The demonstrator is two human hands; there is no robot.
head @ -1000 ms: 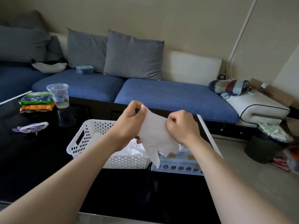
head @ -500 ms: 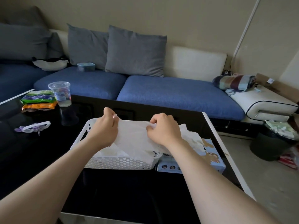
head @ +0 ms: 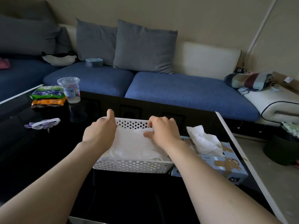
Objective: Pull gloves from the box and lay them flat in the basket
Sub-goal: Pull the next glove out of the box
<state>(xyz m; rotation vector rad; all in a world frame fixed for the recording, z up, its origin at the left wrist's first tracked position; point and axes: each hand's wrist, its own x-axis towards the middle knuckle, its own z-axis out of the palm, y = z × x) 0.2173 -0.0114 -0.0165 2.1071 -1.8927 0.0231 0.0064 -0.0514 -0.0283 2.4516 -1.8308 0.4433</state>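
The white disposable glove (head: 132, 143) lies spread inside the white perforated basket (head: 132, 166), on top of other white sheets already there. The basket stands toward the far right corner of the black tabletop (head: 40, 151).

The right hand (head: 163, 131) has its fingers curled over the glove's far edge with the thumb against the sheet, so its grip is clamped on the glove. The left hand (head: 101, 131) sits at the glove's left side with its thumb upright over the basket's far rim. Its fingers are hidden behind the back of the hand, so whether that grip holds the glove cannot be told.

The held edge runs left to right along the far rim, and the rest of the glove trails toward the near rim. Laying it flat seems nearly done; what is left is likely to let go and smooth it down.

The glove box (head: 226, 165) lies against the basket's right side, between it and the tabletop's right edge. The next glove (head: 203, 139) stands crumpled out of its opening, just right of the right hand and well apart from the left. The right hand is therefore the nearer one for the next pull.
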